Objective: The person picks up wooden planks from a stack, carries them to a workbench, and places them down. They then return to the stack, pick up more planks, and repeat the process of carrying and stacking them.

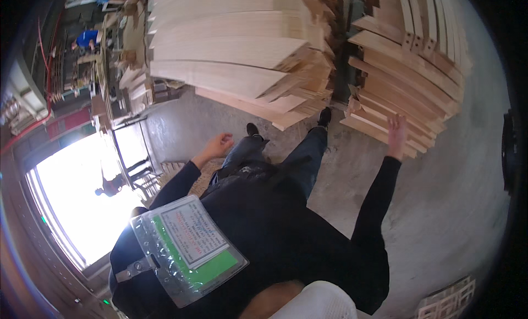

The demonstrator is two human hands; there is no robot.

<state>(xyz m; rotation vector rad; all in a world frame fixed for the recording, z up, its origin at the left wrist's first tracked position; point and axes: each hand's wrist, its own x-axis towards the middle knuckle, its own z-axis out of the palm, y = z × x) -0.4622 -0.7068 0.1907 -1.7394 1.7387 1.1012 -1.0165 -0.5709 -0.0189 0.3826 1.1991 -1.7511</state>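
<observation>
My right hand (pixel 396 136) reaches forward to the front of a stack of pale wooden boards (pixel 410 79) at the right. Its fingers are stretched out over the board ends; whether they touch the wood I cannot tell. By my left thigh, my left hand (pixel 219 145) hangs in the air with its fingers loosely bent and apart, nothing in it. A larger stack of wide wooden panels (pixel 231 44) stands in front of me, its edges uneven. Several narrow slats with dark holes (pixel 418 22) lie on top of the right stack.
Grey concrete floor (pixel 352 170) runs between my feet and the stacks. At the lower right is a slatted wooden pallet (pixel 448 302). A bright doorway (pixel 77 198) opens at the left, with a person (pixel 113 184) in it. Farther back, a person in blue (pixel 87 39) is among workbenches.
</observation>
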